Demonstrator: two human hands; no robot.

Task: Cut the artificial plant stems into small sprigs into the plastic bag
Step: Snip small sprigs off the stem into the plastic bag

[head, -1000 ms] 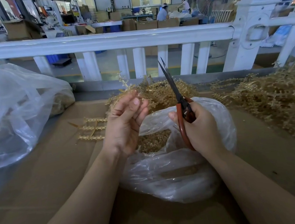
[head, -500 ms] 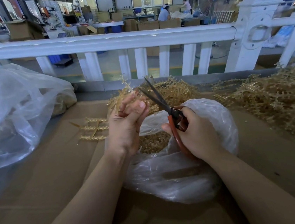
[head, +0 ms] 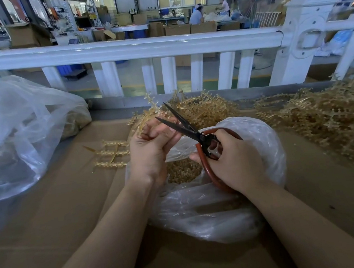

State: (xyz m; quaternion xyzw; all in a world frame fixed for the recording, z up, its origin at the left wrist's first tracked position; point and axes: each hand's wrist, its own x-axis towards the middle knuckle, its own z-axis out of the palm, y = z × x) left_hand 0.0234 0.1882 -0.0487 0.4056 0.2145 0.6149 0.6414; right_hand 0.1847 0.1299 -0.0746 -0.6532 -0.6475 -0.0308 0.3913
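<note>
Cardboard (head: 74, 211) worktop; left hand (head: 151, 152) pinching half-hidden stem (head: 145, 117), right hand (head: 234, 162) gripping open scissors (head: 184, 126) over bag (head: 261, 146)

You find no text you can read here: the far boxes (head: 23, 34) and the posted sheets at far left are too blurred to make out.
</note>
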